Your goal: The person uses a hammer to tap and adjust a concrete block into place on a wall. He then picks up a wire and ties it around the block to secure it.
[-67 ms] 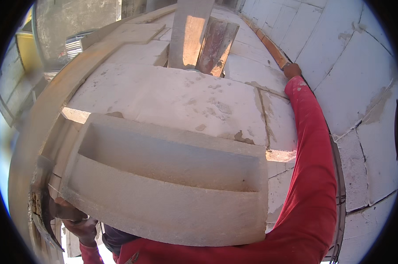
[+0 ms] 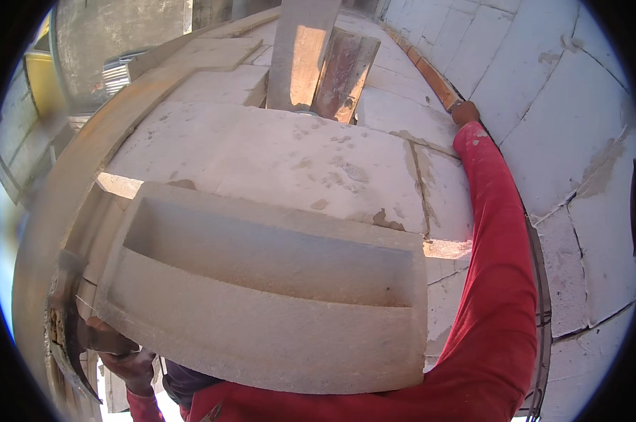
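The hammer [image 2: 67, 330] is at the lower left, right up against the left hand [image 2: 131, 367], whose fingers are curled closed around its dark handle; its head stands out to the left of the fingers, with the curved claw pointing down. The right hand [image 2: 465, 112] is far ahead, at the end of the outstretched red sleeve [image 2: 497, 260]. It is bunched up at the near end of an orange-brown strip [image 2: 434, 81] that runs along the foot of the white block wall [image 2: 543, 133]; whether it grips that strip or only rests against it, I cannot tell. Between the two arms sits a grey trough-like piece [image 2: 262, 334] with one long recess, well apart from the right hand and just beside the left.

Most of the hammer's handle is hidden by the left hand, and the head is dark and blurred. The trough-like piece covers much of the person's body, and the left forearm is cut off at the lower edge. The yellow thing [image 2: 45, 84] at the upper left is too smeared to identify.

Counted, there are two hands, one hammer, one strip, one trough-like piece and two upright boards [image 2: 305, 60] standing side by side beyond the pale block surface [image 2: 262, 151].
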`<state>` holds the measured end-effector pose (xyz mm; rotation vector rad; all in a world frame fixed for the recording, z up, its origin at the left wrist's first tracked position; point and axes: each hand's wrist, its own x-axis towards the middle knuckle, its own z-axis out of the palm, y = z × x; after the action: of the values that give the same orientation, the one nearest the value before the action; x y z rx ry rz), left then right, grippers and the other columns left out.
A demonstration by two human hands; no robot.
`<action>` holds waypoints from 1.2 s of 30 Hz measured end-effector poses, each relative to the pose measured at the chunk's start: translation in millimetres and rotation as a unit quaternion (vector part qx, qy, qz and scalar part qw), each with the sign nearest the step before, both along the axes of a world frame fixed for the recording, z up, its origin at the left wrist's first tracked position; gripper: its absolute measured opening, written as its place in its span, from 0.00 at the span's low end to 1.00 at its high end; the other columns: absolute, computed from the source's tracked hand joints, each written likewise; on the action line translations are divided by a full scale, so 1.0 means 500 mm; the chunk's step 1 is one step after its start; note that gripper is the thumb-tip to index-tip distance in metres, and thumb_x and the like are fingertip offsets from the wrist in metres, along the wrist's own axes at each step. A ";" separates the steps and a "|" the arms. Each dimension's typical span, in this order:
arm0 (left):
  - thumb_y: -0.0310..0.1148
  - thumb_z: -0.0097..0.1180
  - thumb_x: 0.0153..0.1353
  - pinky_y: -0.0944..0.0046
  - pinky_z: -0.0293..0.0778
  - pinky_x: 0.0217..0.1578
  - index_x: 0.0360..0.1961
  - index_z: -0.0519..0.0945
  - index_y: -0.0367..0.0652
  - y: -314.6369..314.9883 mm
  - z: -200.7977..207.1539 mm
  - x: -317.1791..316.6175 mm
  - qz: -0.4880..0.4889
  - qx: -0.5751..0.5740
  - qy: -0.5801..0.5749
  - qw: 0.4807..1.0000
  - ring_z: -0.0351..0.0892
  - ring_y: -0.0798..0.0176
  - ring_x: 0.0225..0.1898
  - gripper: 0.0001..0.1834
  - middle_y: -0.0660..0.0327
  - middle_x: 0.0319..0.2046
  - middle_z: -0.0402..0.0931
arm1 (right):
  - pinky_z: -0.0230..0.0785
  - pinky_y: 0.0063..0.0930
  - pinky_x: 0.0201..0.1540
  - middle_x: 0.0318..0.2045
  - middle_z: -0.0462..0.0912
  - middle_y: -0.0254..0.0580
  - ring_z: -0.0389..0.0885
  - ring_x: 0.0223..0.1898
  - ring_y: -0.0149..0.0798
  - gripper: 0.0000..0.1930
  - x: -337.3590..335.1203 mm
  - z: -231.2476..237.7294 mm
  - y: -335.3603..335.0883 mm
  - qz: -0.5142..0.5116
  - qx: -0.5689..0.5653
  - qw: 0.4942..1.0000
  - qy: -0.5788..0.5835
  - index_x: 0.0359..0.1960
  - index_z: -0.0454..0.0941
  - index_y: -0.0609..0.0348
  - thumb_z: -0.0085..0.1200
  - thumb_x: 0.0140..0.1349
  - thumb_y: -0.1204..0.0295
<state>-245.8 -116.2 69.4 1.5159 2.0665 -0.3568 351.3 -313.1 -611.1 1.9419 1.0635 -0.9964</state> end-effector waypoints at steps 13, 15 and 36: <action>0.38 0.74 0.40 0.64 0.67 0.52 0.60 0.67 0.35 -0.018 -0.012 -0.055 -0.004 0.014 -0.017 1.000 0.72 0.60 0.47 0.45 0.61 0.47 0.67 | 0.81 0.45 0.46 0.38 0.88 0.54 0.88 0.44 0.54 0.09 -0.017 0.055 0.013 -0.032 0.073 0.995 -0.055 0.37 0.86 0.61 0.57 0.61 0.70; 0.38 0.74 0.40 0.64 0.67 0.51 0.58 0.68 0.36 -0.027 -0.010 -0.043 -0.010 0.042 -0.008 0.999 0.72 0.60 0.48 0.43 0.61 0.48 0.67 | 0.81 0.44 0.46 0.39 0.88 0.54 0.88 0.45 0.54 0.09 -0.033 0.061 0.027 -0.050 0.070 0.994 -0.061 0.37 0.86 0.61 0.58 0.61 0.70; 0.36 0.78 0.39 0.61 0.74 0.54 0.57 0.74 0.36 -0.023 -0.001 -0.039 -0.012 0.027 0.041 0.999 0.79 0.59 0.50 0.42 0.60 0.51 0.76 | 0.78 0.49 0.48 0.41 0.86 0.63 0.85 0.46 0.62 0.20 -0.002 0.023 0.005 -0.028 0.073 0.995 0.054 0.36 0.87 0.66 0.51 0.65 0.60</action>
<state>-265.6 -127.7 68.8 1.5835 2.1376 -0.3812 350.0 -310.5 -599.7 2.0653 1.1773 -1.0904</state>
